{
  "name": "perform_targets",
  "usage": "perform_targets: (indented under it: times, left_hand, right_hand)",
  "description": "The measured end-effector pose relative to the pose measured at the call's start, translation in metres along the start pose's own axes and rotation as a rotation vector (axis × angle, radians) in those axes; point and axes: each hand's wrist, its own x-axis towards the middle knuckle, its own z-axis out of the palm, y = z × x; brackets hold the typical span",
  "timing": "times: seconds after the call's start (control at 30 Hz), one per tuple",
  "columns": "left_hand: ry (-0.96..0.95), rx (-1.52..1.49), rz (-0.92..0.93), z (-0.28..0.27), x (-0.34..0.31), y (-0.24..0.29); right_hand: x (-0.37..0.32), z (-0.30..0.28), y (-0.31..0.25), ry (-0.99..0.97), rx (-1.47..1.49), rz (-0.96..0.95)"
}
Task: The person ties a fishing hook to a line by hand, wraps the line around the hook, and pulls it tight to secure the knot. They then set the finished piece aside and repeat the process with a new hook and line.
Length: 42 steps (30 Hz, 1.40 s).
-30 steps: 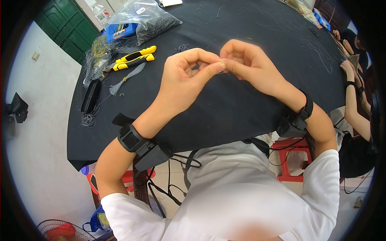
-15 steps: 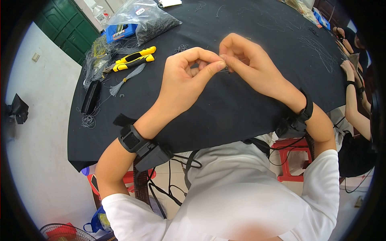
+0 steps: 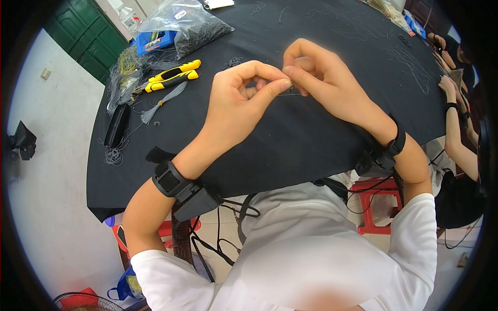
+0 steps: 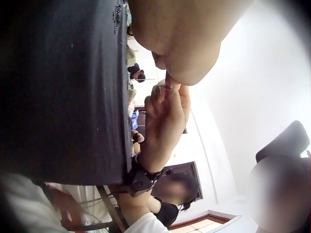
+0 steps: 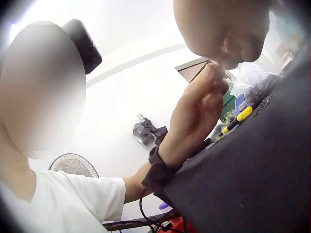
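Note:
Both hands meet above the black-covered table, fingertips almost touching. My left hand pinches a thin line between thumb and bent index finger. Opposite it, my right hand also pinches at the line with thumb and index finger, its other fingers curled beneath. A tiny dark piece shows on the line between the two hands, too small to make out. In the left wrist view, fine strands stick out at the right fingertips. The right wrist view leaves the line hidden behind the fingers.
Yellow-black pliers lie at the left, beside a tied bundle of grey line and a black case. Behind them is a clear bag of small dark pieces. Loose strands lie on the right, near another person's arms.
My right hand has shifted slightly up and its index finger has lifted, with more of the thin line showing below the fingertips. The left hand stays nearly still.

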Motion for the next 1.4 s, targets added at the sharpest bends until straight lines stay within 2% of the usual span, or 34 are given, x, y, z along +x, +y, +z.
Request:
perform_targets:
  times: [0.13,0.33,0.43,0.57,0.77,0.97,1.27,1.4]
  left_hand:
    - [-0.003,0.010,0.007,-0.001,0.000,0.000]
    - [0.037,-0.017,0.068,0.002,0.002,-0.004]
    - [0.044,-0.002,0.101,0.003,0.002,-0.005]
    - [0.041,0.040,0.119,0.002,0.002,-0.005]
    - [0.002,0.059,-0.006,-0.002,0.000,0.000]
    - [-0.047,-0.002,0.067,-0.001,0.000,-0.002]
    - [-0.059,-0.233,-0.183,-0.003,-0.003,0.006]
    - [-0.026,-0.241,-0.177,-0.005,-0.002,0.004]
  right_hand:
    - [0.000,-0.003,-0.002,-0.063,-0.026,0.052]
    - [-0.001,0.000,-0.009,-0.016,0.076,0.078]
    - [0.000,0.001,-0.002,-0.007,0.066,0.024]
    - [-0.002,-0.001,-0.010,-0.001,0.014,0.066]
    - [-0.006,-0.001,-0.020,-0.026,0.010,0.153]
    - [-0.006,-0.002,-0.021,-0.030,0.030,0.156]
    - [-0.006,-0.007,-0.019,-0.124,0.132,0.234]
    - [-0.006,-0.005,-0.015,-0.161,0.227,0.265]
